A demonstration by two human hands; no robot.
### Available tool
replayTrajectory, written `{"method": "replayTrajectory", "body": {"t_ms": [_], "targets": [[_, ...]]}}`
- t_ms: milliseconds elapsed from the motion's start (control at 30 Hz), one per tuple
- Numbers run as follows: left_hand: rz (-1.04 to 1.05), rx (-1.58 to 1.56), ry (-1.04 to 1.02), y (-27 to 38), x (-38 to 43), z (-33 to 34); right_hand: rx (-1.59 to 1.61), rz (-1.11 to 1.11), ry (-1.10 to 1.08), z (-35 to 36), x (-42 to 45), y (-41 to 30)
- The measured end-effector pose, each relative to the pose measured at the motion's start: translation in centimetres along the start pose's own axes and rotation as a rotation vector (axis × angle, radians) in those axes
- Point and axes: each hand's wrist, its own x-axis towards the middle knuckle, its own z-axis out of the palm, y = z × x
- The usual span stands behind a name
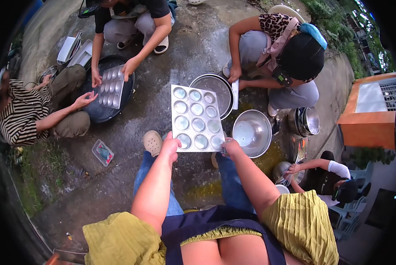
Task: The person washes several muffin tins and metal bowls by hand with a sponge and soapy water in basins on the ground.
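Observation:
A metal muffin tin (189,116) with rows of round cups is held out flat before me. My left hand (172,145) grips its near left corner, and my right hand (230,146) grips the near right corner, where something small and greyish shows at the fingers. Under the tin's far right part stands a round metal basin (214,86), partly hidden by it. A steel mixing bowl (252,133) is on the ground just right of my right hand.
Co-workers squat around: one holds another muffin tin (111,86) over a black tub (113,112), another a pale tray (235,96) at the basin, one whisks at right. A plastic container (103,152), stacked pots (304,121) and white trays (81,54) are on the wet concrete.

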Motion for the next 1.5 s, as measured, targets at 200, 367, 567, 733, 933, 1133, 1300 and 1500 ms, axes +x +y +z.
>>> {"method": "replayTrajectory", "body": {"t_ms": [200,367,567,733,933,1133,1300,1500], "targets": [[0.073,-0.003,-0.011,-0.3,0.6,1.3,-0.670,-0.578,0.378,0.0,0.7,-0.5],[0.060,-0.007,-0.019,-0.5,0.7,1.9,-0.610,-0.951,0.268,5.7,-4.3,-4.3],[0.032,-0.075,-0.032,-0.5,1.0,2.0,-0.565,-1.184,0.064,11.1,-6.7,-5.0],[-0.083,-0.266,0.065,0.8,0.2,1.6,-0.662,-1.174,-0.108,10.1,-7.9,-6.5],[-0.140,-0.291,-0.154,0.1,-0.4,2.0,-0.791,-1.087,0.076,6.9,-1.5,-6.7],[-0.141,-0.208,-0.206,-0.2,-0.4,1.3,-0.640,-1.192,0.235,10.2,-1.7,-8.4],[-0.099,-0.241,-0.210,0.6,-0.8,0.6,-0.733,-1.358,0.005,7.1,-4.7,-7.6],[-0.151,-0.214,-0.218,0.1,-0.7,1.5,-0.357,-1.050,0.111,6.3,-6.6,-11.3]]}}
